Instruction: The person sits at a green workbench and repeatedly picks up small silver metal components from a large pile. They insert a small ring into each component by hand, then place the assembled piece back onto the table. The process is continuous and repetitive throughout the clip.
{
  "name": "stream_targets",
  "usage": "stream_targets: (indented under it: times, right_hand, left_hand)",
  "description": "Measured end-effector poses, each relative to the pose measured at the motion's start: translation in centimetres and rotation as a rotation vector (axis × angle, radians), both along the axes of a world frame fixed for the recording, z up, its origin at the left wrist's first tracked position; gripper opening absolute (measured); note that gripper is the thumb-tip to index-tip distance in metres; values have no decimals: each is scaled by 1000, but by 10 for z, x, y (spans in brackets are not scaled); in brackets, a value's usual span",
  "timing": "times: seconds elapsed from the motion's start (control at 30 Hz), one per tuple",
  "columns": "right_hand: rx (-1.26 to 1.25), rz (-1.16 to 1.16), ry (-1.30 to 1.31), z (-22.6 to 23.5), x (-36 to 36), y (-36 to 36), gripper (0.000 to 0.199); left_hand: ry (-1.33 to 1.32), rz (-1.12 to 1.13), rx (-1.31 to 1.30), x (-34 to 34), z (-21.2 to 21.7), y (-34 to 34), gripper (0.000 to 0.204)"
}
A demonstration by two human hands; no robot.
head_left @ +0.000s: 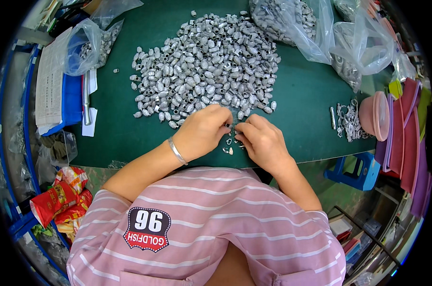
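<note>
Pinching one small grey metal piece (pixel 229 126) between them, the left hand (pixel 201 131) and right hand (pixel 262 140) meet fingertip to fingertip at the near edge of the green mat (pixel 302 100). Three or so tiny bits (pixel 228 149) lie just below. One big heap of silvery barrel-shaped pieces (pixel 206 62), too many to count, lies just beyond; bare mat opens either side. Several clear bags (pixel 316 28) crowd the far edge.
</note>
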State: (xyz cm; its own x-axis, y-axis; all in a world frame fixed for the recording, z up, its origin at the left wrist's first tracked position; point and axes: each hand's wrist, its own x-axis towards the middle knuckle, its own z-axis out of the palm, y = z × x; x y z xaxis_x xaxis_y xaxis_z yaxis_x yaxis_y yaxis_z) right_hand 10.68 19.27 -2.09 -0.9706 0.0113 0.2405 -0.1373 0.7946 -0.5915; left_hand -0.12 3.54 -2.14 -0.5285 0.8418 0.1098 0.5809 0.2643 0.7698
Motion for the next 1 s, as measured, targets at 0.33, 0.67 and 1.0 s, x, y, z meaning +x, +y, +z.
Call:
stream_targets:
  times: [0.33, 0.67, 1.0]
  right_hand:
    - [-616, 11, 53, 11, 1, 4, 14]
    - [-775, 75, 66, 6, 2, 4, 17]
    - [-2307, 182, -327, -6, 3, 3, 17]
  left_hand:
    - [-699, 77, 195, 1, 13, -9, 15]
    - [-637, 60, 245, 7, 19, -7, 20]
    - [-1113, 61, 252, 6, 22, -9, 27]
